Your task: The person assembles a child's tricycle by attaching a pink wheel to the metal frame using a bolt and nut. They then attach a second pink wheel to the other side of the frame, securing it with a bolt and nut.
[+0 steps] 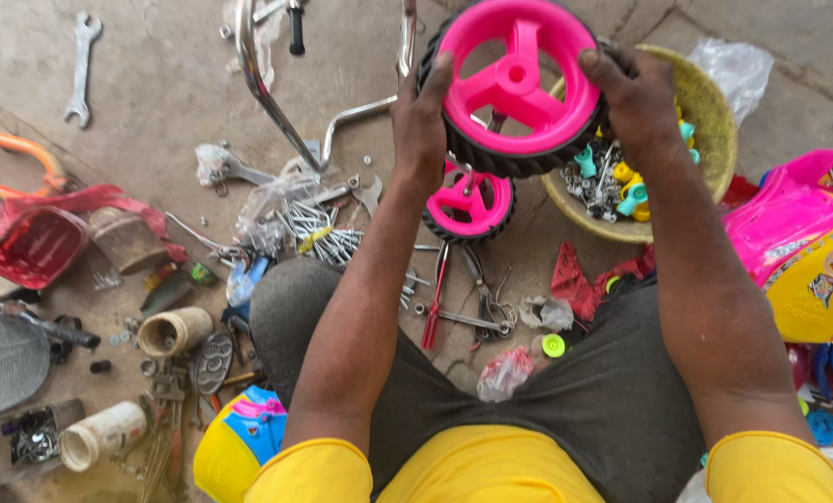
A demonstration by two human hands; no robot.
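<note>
Pink wheel [517, 82]: between 2 hands | left hand [421, 121]: grasping left rim | right hand [632, 98]: grasping right rim | yellow bowl [714, 116] beneath

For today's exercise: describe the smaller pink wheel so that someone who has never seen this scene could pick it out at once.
Start at the large pink wheel that the left hand and right hand hold up over the concrete floor. Just below it, beside the left wrist, sits the smaller pink wheel. It has the same pink spokes and black ribbed tyre, but it is clearly smaller and neither hand grips it.
</note>
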